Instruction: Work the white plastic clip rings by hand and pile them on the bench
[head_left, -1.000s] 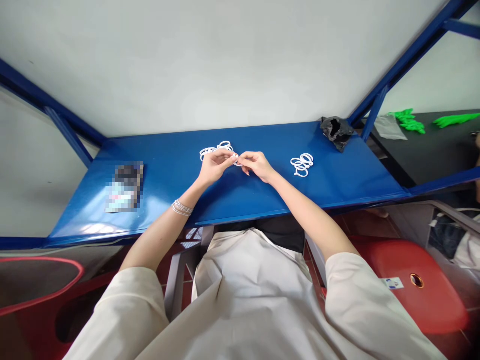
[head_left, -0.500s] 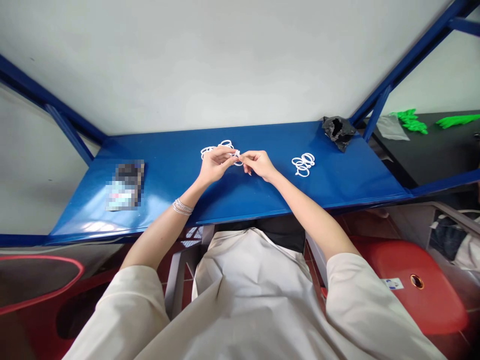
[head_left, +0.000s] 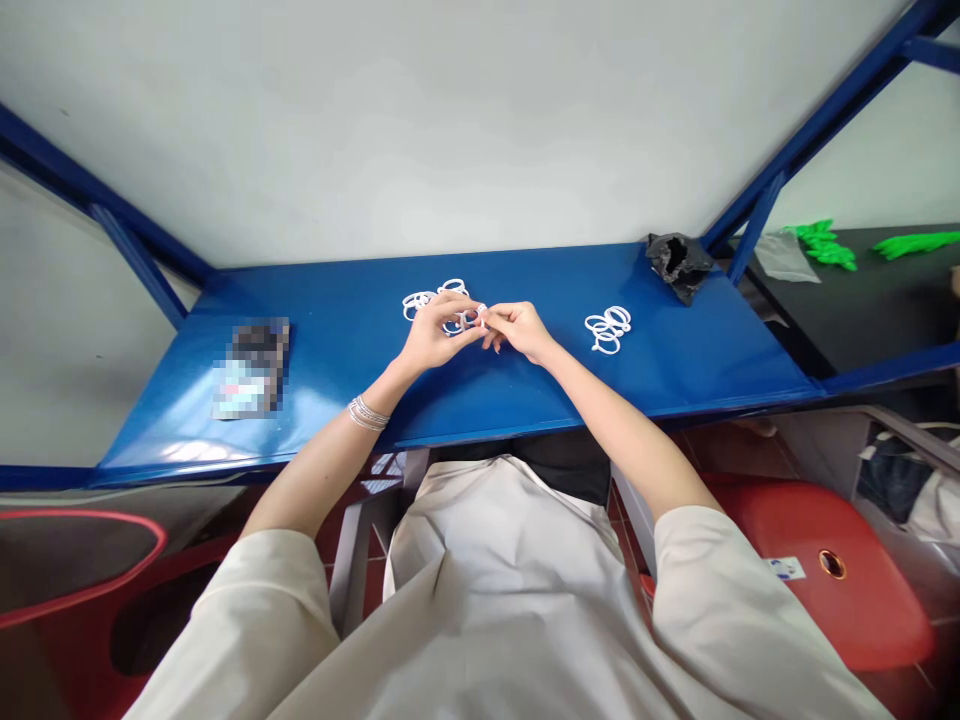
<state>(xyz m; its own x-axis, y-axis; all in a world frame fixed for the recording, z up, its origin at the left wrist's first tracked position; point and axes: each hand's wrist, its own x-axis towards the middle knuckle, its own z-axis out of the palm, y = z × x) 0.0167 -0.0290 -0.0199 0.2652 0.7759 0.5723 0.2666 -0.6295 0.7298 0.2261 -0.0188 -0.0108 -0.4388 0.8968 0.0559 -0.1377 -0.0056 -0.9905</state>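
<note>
My left hand (head_left: 433, 335) and my right hand (head_left: 516, 329) meet over the middle of the blue table (head_left: 337, 370), fingertips pinched together on a small white ring (head_left: 466, 318). Just behind my left hand lies a heap of white rings (head_left: 429, 297). A second heap of white rings (head_left: 609, 328) sits to the right of my right hand. Silver bangles circle my left wrist.
A crumpled black bag (head_left: 677, 263) lies at the table's back right corner. A blurred dark packet (head_left: 250, 369) rests at the left. Red plastic chairs (head_left: 825, 570) stand below on both sides. Green parts (head_left: 821, 243) lie on a dark table at far right.
Both hands have stayed together over the table's middle. My left fingers have shifted slightly around the white ring; the heaps have not moved.
</note>
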